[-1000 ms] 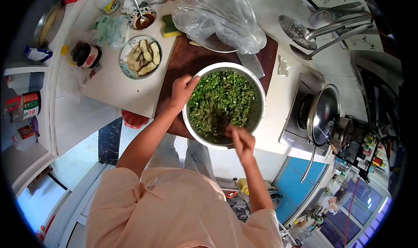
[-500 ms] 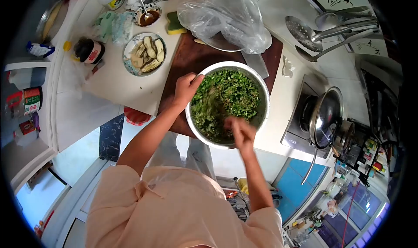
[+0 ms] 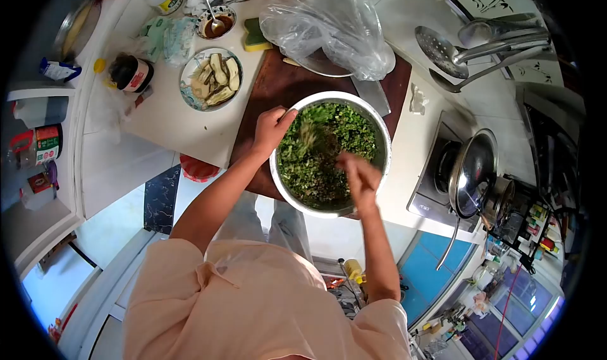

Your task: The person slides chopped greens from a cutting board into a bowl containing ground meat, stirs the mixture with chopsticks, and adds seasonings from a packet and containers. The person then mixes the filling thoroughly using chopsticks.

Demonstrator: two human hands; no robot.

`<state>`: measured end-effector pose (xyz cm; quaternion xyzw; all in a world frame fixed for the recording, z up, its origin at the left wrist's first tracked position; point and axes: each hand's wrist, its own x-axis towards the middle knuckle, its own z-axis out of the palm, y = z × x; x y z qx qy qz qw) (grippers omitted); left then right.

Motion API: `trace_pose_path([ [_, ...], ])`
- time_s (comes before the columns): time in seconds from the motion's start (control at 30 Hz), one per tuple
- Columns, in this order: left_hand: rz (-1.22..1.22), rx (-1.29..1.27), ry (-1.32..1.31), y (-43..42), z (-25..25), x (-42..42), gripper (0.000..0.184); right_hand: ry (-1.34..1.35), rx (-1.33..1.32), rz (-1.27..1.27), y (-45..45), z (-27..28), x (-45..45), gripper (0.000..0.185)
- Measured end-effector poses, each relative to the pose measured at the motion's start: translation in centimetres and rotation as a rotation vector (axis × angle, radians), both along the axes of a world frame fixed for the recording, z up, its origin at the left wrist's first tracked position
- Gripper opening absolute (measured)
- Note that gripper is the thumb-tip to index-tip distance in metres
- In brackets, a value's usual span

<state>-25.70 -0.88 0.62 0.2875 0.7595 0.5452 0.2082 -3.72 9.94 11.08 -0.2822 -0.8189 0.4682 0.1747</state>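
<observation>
One round bowl (image 3: 387, 151), which offers no long axis, sits over the near edge of the brown board (image 3: 270, 78) on the table (image 3: 161, 123). My left hand (image 3: 273, 133) holds its rim on the side toward the board's left edge, thumb over the lip and the other fingers outside. My right hand (image 3: 361, 178) is the nearer one to the chopped greens (image 3: 325, 154): they lie below its fingers and spread toward the board's far left corner, with a blurred streak (image 3: 308, 138) among them on that side. Those right fingers look curled, but blur hides whether they grip anything; I cannot tell.
</observation>
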Motion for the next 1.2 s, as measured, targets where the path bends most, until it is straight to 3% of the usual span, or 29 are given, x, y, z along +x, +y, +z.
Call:
trace_pose_path([
  [0.03, -0.011, -0.007, 0.004, 0.0, -0.1, -0.1, 0.038, 0.106, -0.154, -0.168, 1.1, -1.2, 0.5, 0.019],
  [0.1, -0.009, 0.005, -0.004, 0.3, -0.1, -0.2, 0.039, 0.036, -0.161, -0.365, 1.5, -0.3, 4.2, 0.021],
  [0.17, 0.013, 0.026, -0.033, 0.2, 0.2, 0.1, 0.040, -0.060, -0.041, -0.371, -0.3, -0.1, 9.1, 0.018],
  [0.23, 0.020, 0.036, -0.028, 0.2, 0.0, 0.1, 0.040, -0.082, -0.155, -0.262, -3.9, 0.8, 10.3, 0.015],
  [0.3, 0.019, 0.037, -0.005, 0.3, -0.1, 0.1, 0.039, -0.055, -0.067, -0.139, -6.5, -2.3, 8.8, 0.019],
  [0.33, 0.018, 0.031, 0.012, 0.3, -0.3, 0.1, 0.039, 0.042, -0.155, -0.104, -6.4, -0.3, 4.9, 0.017],
  [0.37, 0.018, 0.022, 0.031, 0.3, -0.4, 0.0, 0.038, -0.005, -0.068, -0.082, -5.0, 0.3, 2.7, 0.010],
  [0.43, 0.004, 0.034, 0.052, 0.1, -0.1, -0.1, 0.037, -0.001, -0.132, -0.112, -1.1, -0.6, 1.3, 0.015],
  [0.53, 0.006, 0.054, 0.039, 0.4, -0.2, -0.2, 0.036, 0.126, -0.272, -0.480, 0.4, 0.4, 4.3, 0.018],
  [0.57, 0.008, 0.056, 0.023, 0.3, -0.3, 0.0, 0.036, -0.032, -0.049, -0.388, 0.1, 0.3, 7.3, 0.019],
  [0.63, 0.019, 0.054, -0.005, 0.2, -0.5, 0.1, 0.036, -0.232, -0.086, -0.353, -3.0, 1.0, 10.3, 0.018],
  [0.7, 0.028, 0.072, -0.026, 0.3, -0.3, 0.1, 0.036, 0.005, -0.172, -0.245, -6.4, -0.2, 9.6, 0.013],
  [0.73, 0.030, 0.087, -0.035, 0.4, -0.2, 0.2, 0.035, -0.046, -0.045, -0.135, -6.9, -0.1, 7.5, 0.012],
  [0.83, 0.021, 0.082, -0.060, 0.2, -0.3, 0.0, 0.037, 0.059, 0.008, 0.035, -3.9, -0.3, 1.2, 0.013],
  [0.87, 0.011, 0.076, -0.069, 0.1, -0.5, -0.1, 0.038, 0.040, -0.018, 0.023, -2.1, 0.0, 0.0, 0.016],
  [0.97, 0.035, 0.090, -0.082, 0.3, -1.3, 0.1, 0.038, 0.089, -0.235, -0.401, -0.4, -1.3, 2.8, 0.020],
  [1.07, 0.045, 0.061, -0.072, 0.2, -1.5, 0.1, 0.038, -0.112, -0.119, -0.301, -3.9, 1.7, 7.9, 0.021],
  [1.1, 0.047, 0.060, -0.066, 0.3, -1.5, 0.2, 0.038, -0.019, -0.156, -0.268, -5.3, 0.3, 9.3, 0.020],
  [1.2, 0.040, 0.038, -0.092, 0.3, -0.2, 0.2, 0.034, -0.026, -0.138, -0.056, -6.1, 0.6, 5.1, 0.016],
])
